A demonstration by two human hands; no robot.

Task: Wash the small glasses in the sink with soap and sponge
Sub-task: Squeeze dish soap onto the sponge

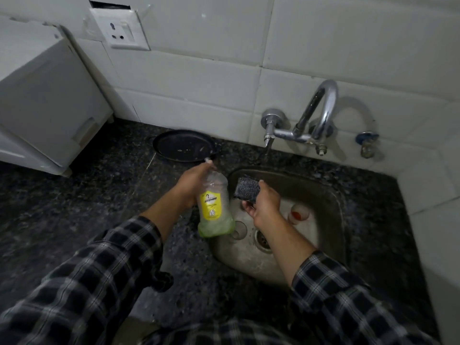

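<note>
My left hand (pixel 189 185) grips the soap bottle (pixel 212 202), right hand (pixel 263 207) pinches the sponge (pixel 246 189). Small glasses (pixel 298 212) sit in the sink (pixel 333 195); probably light, fragile, slippery when soapy, so I'd wrap around the sides.

A dark speckled stone bench (pixel 104 195) runs around the basin. Just beyond the fingers (pixel 210 164) lies a round black pan (pixel 184 145), flat against the white tiled wall (pixel 224 70). A chrome tap (pixel 311 120) juts from the tiles further right. Up left of the fingers hangs a white socket (pixel 119 29), and a white appliance (pixel 44 100) stands far left.
</note>
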